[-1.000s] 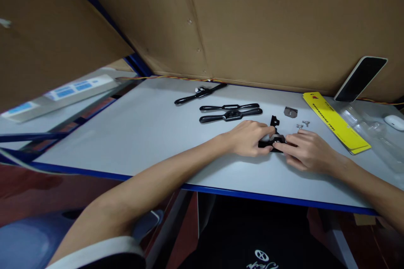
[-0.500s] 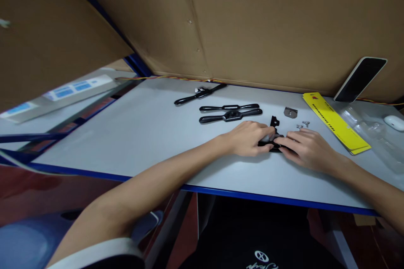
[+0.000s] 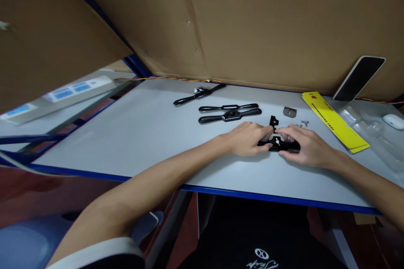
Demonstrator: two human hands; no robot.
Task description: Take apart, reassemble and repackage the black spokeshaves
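A black spokeshave (image 3: 278, 148) lies on the table between my hands, with a pale metal piece and a small bright screw at its middle. My left hand (image 3: 246, 139) closes around its left end, hiding that handle. My right hand (image 3: 311, 145) grips the right end, thumb along the near side and fingers at the far side. Just beyond the spokeshave is a small black notched plate (image 3: 274, 121). Farther back lies a loose steel blade (image 3: 289, 112), and small silver screws (image 3: 304, 123) sit near my right fingers.
Two black spokeshave bodies (image 3: 229, 115) lie left of the blade, and another spokeshave (image 3: 198, 95) rests farther back. On the right are yellow packaging cards (image 3: 336, 124), clear plastic packaging (image 3: 378, 136), a white case (image 3: 393, 121) and a phone (image 3: 360, 79) leaning on the brown back panel.
My right fingers have lifted away from the spokeshave's middle and shifted to its right end, uncovering the metal piece and screw. My left hand stays almost in place.
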